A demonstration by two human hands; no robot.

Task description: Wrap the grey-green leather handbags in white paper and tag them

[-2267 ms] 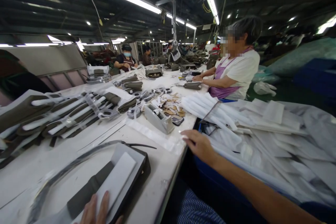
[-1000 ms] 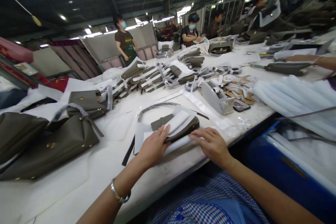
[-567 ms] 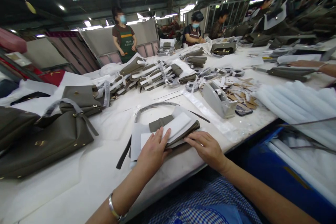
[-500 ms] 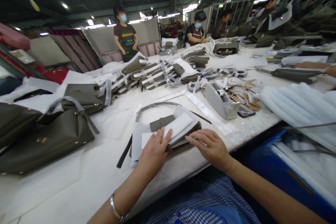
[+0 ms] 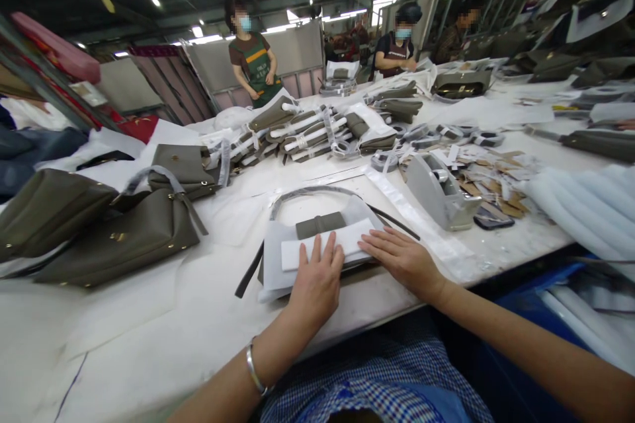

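A handbag (image 5: 320, 225) in olive-grey lies flat before me, its wrapped handle (image 5: 317, 192) arching away across the table. White paper (image 5: 275, 277) covers much of it, with a folded white foam strip (image 5: 294, 255) laid across. My left hand (image 5: 318, 277) rests on the strip with fingers spread. My right hand (image 5: 401, 261) lies flat at the strip's right end, fingers stretched out. Neither hand grasps anything. A dark strap (image 5: 249, 271) sticks out from the bag's left side.
Finished-looking olive bags (image 5: 124, 234) stand at left. A pile of wrapped bag parts (image 5: 307, 135) lies farther back. To the right are a tape dispenser (image 5: 441, 195), a phone (image 5: 493, 217), paper scraps (image 5: 501, 178) and white foam rolls (image 5: 590, 205). Co-workers (image 5: 255, 56) are beyond the table.
My right hand has moved from the bag's right edge onto the strip's end. The paper and strip now lie flatter over the bag. The camera view has turned slightly left.
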